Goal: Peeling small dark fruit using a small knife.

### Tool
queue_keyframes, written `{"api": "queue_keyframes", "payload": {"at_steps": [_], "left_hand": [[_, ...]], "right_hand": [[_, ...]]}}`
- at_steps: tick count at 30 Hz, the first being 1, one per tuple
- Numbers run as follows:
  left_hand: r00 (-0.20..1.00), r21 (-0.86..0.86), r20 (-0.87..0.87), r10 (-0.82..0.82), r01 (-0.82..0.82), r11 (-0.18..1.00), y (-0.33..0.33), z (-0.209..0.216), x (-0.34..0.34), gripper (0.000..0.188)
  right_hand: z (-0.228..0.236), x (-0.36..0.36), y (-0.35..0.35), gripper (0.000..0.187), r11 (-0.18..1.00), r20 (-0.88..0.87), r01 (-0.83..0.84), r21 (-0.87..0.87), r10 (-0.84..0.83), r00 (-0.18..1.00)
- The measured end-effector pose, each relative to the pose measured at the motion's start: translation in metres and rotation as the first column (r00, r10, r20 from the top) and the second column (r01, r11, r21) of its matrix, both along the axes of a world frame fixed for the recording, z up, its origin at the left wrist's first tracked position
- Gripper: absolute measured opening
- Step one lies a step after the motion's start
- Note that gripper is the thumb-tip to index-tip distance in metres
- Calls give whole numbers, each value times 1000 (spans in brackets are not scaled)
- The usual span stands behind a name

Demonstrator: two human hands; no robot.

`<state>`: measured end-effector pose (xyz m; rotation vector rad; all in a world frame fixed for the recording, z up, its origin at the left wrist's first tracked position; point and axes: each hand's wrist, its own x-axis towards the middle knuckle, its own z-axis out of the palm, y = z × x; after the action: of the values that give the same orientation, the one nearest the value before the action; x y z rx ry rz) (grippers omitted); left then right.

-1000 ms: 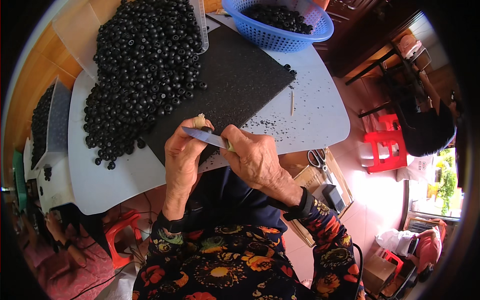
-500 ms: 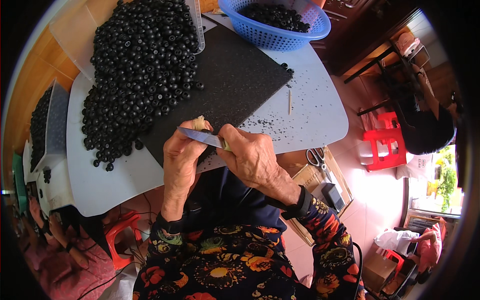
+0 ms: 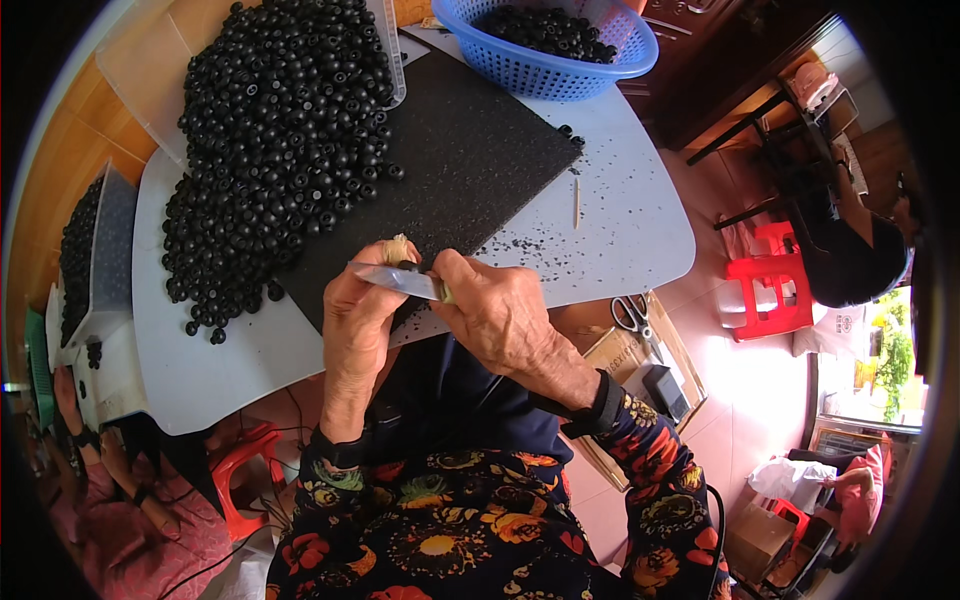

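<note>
My right hand [image 3: 497, 312] is closed round the handle of a small knife [image 3: 395, 279], its blade reaching left across my other hand. Pinched in the fingers of my left hand [image 3: 356, 318] is a small black round piece [image 3: 407, 265], touching or very near the blade; the fingers hide much of it. A pale wrap covers a fingertip of that hand. Beneath the hands lies a dark square mat [image 3: 470, 150] scattered with black crumbs. To its left a large heap of black ring-like pieces [image 3: 285, 130] spills from a clear plastic bin [image 3: 150, 80].
A blue basket [image 3: 560, 75] of black pieces stands at the far edge of the pale table [image 3: 640, 215]. Nearby lies a thin stick [image 3: 577, 204]. Scissors [image 3: 637, 322] rest on a cardboard box at the right. Other people sit at left and right, near red stools [image 3: 765, 285].
The knife blade has tilted and shifted slightly left over the black piece, more of which now shows. Both hands have moved a little left.
</note>
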<state>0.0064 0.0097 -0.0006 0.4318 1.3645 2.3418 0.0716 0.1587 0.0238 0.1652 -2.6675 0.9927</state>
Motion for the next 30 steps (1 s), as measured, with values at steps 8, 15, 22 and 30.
{"api": "queue_keyframes", "payload": {"at_steps": [8,15,22,30], "left_hand": [[965,41,-241,-106,119,992,-11,8,-3,22],[989,59,-127,-77,86,995,-2,5,0,17],[1000,-33,-12,6,-6,999,0,4,7,25],[995,-55,-100,-25,20,998,-2,-1,3,26]], "right_hand": [[3,-26,23,15,943,180,312,-111,-290,940],[2,-10,21,24,800,217,120,-588,13,976],[6,-7,2,23,451,191,74,-889,220,957],[-3,-9,0,21,267,173,88,-960,314,934]]}}
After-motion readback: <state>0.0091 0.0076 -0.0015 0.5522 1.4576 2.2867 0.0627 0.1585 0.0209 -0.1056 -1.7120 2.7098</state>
